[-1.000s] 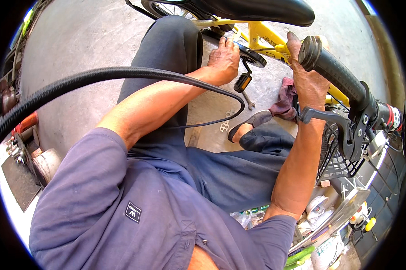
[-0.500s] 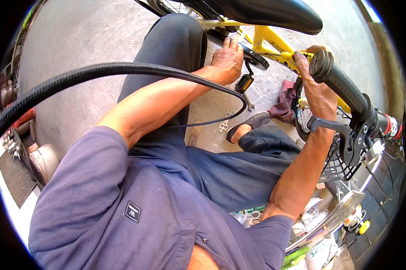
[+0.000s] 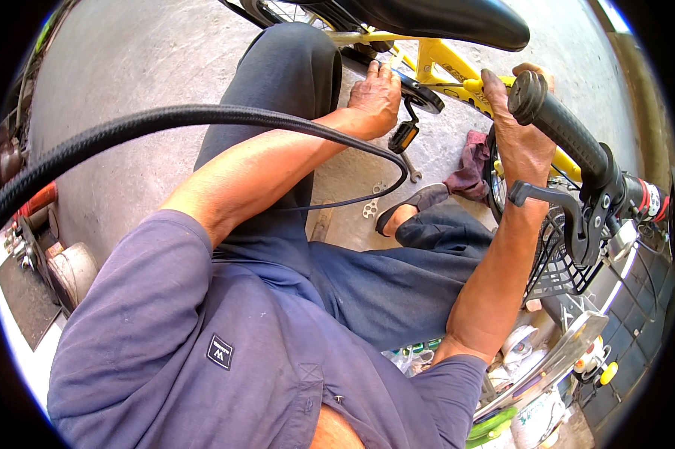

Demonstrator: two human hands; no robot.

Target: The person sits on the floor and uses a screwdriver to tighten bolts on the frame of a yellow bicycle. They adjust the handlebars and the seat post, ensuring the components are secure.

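A yellow bicycle (image 3: 431, 61) with a black saddle (image 3: 457, 22) stands across the far side. My left hand (image 3: 376, 101) reaches to its black chain guard (image 3: 422, 96), fingers stretched out along it, the tips partly hidden. Just below hangs a pedal (image 3: 403, 137) on its crank. On the right, my right hand (image 3: 528, 142) is closed round the yellow frame tube, thumb on the near side. The black handlebar grip (image 3: 569, 131) and brake lever (image 3: 551, 196) stand in front of that hand and wrist, covering part of them.
An open-ended wrench (image 3: 412, 170) and a flat multi-hole spanner (image 3: 370, 206) lie on the concrete floor near my foot. A dark red rag (image 3: 470, 168) lies beside the front wheel. A black hose (image 3: 202, 114) arches across my arm. A black basket (image 3: 558, 258) is at the right.
The handlebar, saddle and frame have shifted slightly to the left. My right hand has moved a little left with the frame. My left hand stays at the chain guard, barely shifted.
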